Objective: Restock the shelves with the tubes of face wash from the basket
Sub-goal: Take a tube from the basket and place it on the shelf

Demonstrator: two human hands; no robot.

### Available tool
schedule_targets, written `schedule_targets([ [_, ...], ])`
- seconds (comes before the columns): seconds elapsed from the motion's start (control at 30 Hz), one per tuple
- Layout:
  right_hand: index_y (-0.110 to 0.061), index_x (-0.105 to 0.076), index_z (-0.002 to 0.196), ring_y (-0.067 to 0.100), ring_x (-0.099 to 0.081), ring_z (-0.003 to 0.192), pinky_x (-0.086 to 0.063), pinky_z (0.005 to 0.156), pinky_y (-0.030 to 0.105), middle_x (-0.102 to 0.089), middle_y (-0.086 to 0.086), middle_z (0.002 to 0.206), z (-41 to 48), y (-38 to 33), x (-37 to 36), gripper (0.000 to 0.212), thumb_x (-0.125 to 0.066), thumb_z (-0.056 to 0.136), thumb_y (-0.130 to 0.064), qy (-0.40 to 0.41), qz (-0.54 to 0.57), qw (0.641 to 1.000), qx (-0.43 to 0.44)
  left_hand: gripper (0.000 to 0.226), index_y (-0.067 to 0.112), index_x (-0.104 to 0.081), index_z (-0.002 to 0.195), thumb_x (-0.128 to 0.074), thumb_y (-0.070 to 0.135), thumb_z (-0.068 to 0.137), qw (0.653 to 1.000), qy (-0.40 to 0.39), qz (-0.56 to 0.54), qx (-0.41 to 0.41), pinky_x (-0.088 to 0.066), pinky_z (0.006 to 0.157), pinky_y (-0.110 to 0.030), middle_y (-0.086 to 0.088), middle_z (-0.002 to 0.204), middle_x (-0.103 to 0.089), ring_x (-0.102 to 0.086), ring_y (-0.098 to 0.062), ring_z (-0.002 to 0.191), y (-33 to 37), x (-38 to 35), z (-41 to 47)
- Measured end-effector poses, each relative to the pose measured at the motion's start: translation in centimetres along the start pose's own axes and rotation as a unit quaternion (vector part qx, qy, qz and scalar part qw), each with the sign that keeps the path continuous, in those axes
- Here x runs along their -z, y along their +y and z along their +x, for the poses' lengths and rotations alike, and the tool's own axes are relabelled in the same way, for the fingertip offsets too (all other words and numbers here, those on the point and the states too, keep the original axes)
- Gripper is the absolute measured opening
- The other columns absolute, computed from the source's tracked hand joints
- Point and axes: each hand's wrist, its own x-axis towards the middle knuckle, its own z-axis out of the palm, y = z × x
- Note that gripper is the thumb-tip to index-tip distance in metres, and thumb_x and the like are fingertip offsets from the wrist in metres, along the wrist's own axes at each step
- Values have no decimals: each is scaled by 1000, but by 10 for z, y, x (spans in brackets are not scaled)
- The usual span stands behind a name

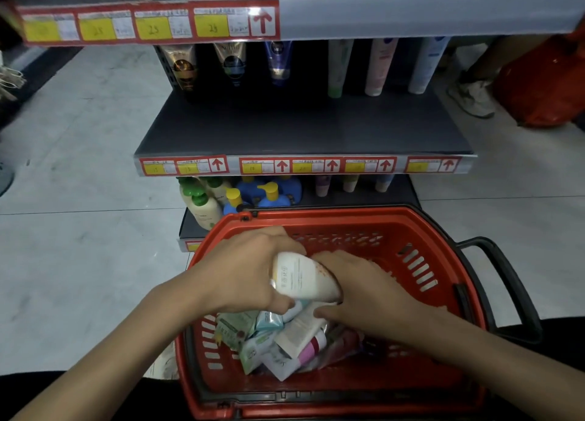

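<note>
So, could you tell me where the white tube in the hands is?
The white tube sits low centre of the head view, gripped between the left hand and right hand, above the pile of tubes in the red basket.

The head-worn view looks forward and down, close over the basket, facing the shelves.

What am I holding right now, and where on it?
A white tube, above the red basket: the left hand wraps its left end, the right hand holds its right end.
</note>
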Motion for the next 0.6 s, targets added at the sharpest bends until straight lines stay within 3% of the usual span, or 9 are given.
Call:
schedule_targets([
  [0.07, -38, -57, 121, 8, -63, 99, -56, 80, 35, -63, -14, 109, 2, 1, 2, 56, -82, 71, -43, 42, 20, 999, -25, 88, 45, -53, 144, -92, 45, 65, 999, 23, -47, 2, -53, 97, -32, 29, 124, -50, -52, 3, 116, -1, 2, 1],
  [0.13, -37, -58, 114, 6, -64, 96, -57, 77, 36, -65, -15, 106, 3, 2, 5, 54, -83, 68, -49, 77, 43, 994, -59, 109, 48, -33, 157, -96, 40, 68, 991, 73, -108, 29, -50, 104, -29, 25, 134, -45, -49, 2, 124, -1, 5, 2],
  [0.23, -35, -57, 112, 2, -64, 94, -59, 73, 35, -66, -17, 106, 2, 3, 6, 58, -84, 68, -61, 104, 115, 982, -106, 122, 50, -12, 163, -93, 48, 71, 935, 192, -268, 131, -53, 100, -31, 16, 139, -53, -61, -2, 121, 3, 11, 3],
  [0.3, -35, -60, 113, 0, -65, 93, -60, 76, 33, -67, -18, 104, 1, 0, 8, 58, -87, 68, -59, 107, 194, 966, -131, 107, 40, -31, 160, -90, 48, 72, 873, 229, -389, 184, -63, 89, -35, 10, 122, -69, -72, -6, 105, 10, 11, 6],
  [0.4, -36, -64, 115, 0, -68, 94, -62, 80, 35, -71, -16, 104, 4, -8, 10, 54, -91, 70, -49, 115, 302, 936, -138, 70, 28, -67, 133, -86, 51, 69, 818, 157, -513, 210, -64, 89, -39, 5, 108, -79, -77, -13, 104, 26, 3, 9],
  [0.5, -35, -65, 117, 5, -72, 94, -64, 79, 38, -74, -14, 104, 3, -16, 10, 55, -90, 71, -48, 126, 365, 912, -135, 53, 26, -70, 126, -86, 39, 77, 793, 93, -575, 180, -63, 90, -40, 2, 113, -80, -77, -17, 105, 45, -14, 10],
  [0.6, -36, -64, 119, 5, -73, 96, -64, 81, 36, -74, -16, 106, -2, -21, 10, 54, -90, 72, -43, 128, 379, 908, -123, 42, 22, -70, 128, -82, 15, 89, 776, 137, -587, 187, -65, 81, -35, -1, 113, -80, -78, -18, 102, 50, -23, 13],
])
